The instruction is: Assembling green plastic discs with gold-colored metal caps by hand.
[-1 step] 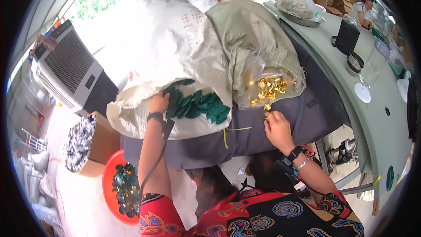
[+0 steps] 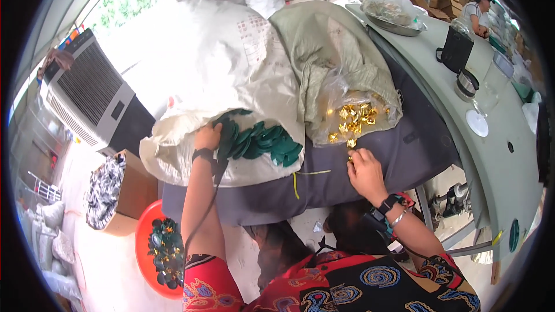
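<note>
My left hand [image 2: 207, 137] is at the mouth of a white woven sack [image 2: 173, 153], its fingers curled against dark green discs [image 2: 267, 138]; its fingertips are partly hidden there. The discs look thin and round, heaped and overlapping. Over the dark cloth, my right hand [image 2: 366, 173] closes thumb and fingers on a small shiny gold piece, mostly covered by the fingers. Just beyond it another gold piece [image 2: 351, 143] lies near the lip of a clear plastic liner. Many such folded gold pieces [image 2: 359, 117] fill the mouth of an olive woven sack [image 2: 315, 34].
A red basin [image 2: 142, 242] with assembled green-and-gold pieces stands on the floor at left, near a cardboard box [image 2: 134, 196] and an air cooler [image 2: 89, 92]. At right is a pale table [image 2: 462, 104] with a black speaker-like box [image 2: 457, 46]. A person [image 2: 477, 14] sits far right.
Very little differs. My left hand has shifted slightly left and down at the discs, and my right fingers have closed in a little more around the gold piece.
</note>
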{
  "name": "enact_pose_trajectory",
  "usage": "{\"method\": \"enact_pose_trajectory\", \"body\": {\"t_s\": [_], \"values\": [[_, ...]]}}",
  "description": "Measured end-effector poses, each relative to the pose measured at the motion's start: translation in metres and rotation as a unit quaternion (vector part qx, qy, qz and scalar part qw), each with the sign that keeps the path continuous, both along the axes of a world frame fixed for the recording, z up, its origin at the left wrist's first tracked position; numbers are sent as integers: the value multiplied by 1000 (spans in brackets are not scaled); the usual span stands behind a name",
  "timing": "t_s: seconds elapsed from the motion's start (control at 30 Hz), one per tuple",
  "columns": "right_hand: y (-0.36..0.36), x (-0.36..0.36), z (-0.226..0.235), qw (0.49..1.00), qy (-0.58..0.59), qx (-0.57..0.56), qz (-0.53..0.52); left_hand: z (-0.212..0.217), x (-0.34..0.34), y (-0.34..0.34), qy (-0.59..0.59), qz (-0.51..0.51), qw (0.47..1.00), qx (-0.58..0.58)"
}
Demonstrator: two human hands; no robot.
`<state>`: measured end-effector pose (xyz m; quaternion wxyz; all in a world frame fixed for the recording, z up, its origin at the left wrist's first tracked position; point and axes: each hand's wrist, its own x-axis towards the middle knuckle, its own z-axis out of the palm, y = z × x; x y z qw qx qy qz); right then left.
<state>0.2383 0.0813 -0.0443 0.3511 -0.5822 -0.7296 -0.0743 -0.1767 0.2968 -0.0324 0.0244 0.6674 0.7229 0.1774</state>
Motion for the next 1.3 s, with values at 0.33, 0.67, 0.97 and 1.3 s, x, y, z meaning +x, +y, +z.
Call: {"method": "enact_pose_trajectory", "body": {"t_s": [0.33, 0.67, 0.97, 1.3], "values": [[2, 0, 2, 1000, 3, -12, 3, -5, 18, -15, -10, -56, 995, -83], [6, -5, -10, 1000, -4, 2, 6, -18, 43, -81, -113, -113, 987, -25], [-8, 10, 1, 997, -27, 66, -28, 6, 32, -123, -97, -173, 965, 171], [-9, 5, -14, 998, 53, 15, 28, 14, 79, -151, -15, -242, 963, 121]]}}
